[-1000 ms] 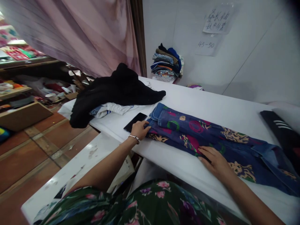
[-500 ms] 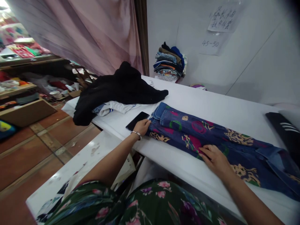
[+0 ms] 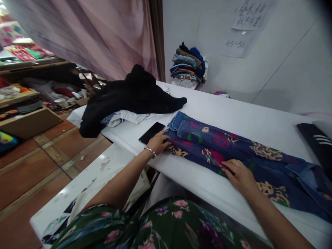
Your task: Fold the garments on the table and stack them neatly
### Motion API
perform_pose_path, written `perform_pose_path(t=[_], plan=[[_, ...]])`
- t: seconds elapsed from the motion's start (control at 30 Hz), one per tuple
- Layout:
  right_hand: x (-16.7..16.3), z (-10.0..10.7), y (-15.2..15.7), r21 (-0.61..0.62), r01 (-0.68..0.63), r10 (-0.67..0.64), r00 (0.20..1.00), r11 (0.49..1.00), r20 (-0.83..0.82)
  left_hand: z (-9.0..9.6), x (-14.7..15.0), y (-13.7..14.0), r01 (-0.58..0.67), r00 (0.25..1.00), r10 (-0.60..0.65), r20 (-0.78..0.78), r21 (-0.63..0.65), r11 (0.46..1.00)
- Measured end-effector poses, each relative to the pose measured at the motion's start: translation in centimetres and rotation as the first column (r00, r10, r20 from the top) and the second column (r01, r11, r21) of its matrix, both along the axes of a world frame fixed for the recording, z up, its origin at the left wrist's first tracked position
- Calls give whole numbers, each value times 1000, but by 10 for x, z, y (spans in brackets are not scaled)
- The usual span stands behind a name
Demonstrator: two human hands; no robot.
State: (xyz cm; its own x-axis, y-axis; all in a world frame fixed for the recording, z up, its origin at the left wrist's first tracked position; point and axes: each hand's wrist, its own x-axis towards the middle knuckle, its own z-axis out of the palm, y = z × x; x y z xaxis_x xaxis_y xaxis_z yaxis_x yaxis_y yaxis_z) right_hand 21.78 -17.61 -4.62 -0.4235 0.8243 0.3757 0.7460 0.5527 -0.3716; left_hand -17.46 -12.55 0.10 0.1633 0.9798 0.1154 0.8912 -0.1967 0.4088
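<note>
A dark blue denim garment (image 3: 236,152) with a pink, green and tan pattern lies folded lengthwise on the white table. A cuff-like folded band (image 3: 177,121) shows at its left end. My left hand (image 3: 158,142) rests on that end near the lower corner, fingers apart, with a bracelet on the wrist. Along the garment's near edge, my right hand (image 3: 240,176) pinches the cloth between thumb and fingers. A black phone (image 3: 151,132) lies just beyond my left hand.
A black garment (image 3: 129,93) is heaped over white and denim clothing at the table's left end. Folded clothes (image 3: 188,65) form a stack by the wall. At the right lies a black striped garment (image 3: 315,141). A lower white surface (image 3: 85,188) stands at the near left.
My left hand has shifted slightly toward me along the garment's end, and its fingers have spread from a pinch. My right hand stays at the near edge.
</note>
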Motion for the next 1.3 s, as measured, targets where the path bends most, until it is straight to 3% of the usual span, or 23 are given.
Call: perform_pose_path(t=[0.1, 0.17, 0.3, 0.4, 0.5, 0.73, 0.83, 1.1, 1.17, 1.23, 1.3], plan=[[2, -2, -1, 75, 20, -23, 999, 997, 35, 5, 4, 7, 24, 998, -12, -62, 202, 979], [3, -3, -1, 120, 8, -16, 998, 993, 69, 4, 4, 11, 23, 995, 2, -100, 241, 970], [6, -4, -2, 120, -55, 39, 990, 991, 132, -6, 1, 12, -87, 989, 96, -115, 81, 993], [5, -4, -4, 103, -62, 51, 992, 993, 112, -8, -1, 10, -250, 967, 250, -57, 5, 968], [3, -6, -5, 110, -62, 53, 995, 992, 81, -3, 2, 9, -331, 940, 324, -108, -54, 942], [2, -16, -5, 70, -38, 31, 995, 997, 97, 3, 15, 20, -344, 910, 302, -286, -112, 932], [1, -15, -7, 20, -33, 29, 986, 999, 162, 4, 16, 28, -368, 902, 313, -298, -149, 918], [-8, 0, -11, -142, -99, 133, 959, 985, 252, 9, -2, 39, -316, 926, 281, -251, -111, 942], [-10, 3, -12, -173, -92, 132, 963, 981, 237, 11, -4, 37, -328, 931, 312, -190, -58, 943], [-12, 6, -12, -201, -83, 127, 967, 976, 219, 17, 1, 34, -331, 937, 337, -92, 75, 940], [-14, 11, -12, -229, -72, 121, 971, 971, 207, 24, 17, 32, -246, 966, 257, -17, 224, 943]])
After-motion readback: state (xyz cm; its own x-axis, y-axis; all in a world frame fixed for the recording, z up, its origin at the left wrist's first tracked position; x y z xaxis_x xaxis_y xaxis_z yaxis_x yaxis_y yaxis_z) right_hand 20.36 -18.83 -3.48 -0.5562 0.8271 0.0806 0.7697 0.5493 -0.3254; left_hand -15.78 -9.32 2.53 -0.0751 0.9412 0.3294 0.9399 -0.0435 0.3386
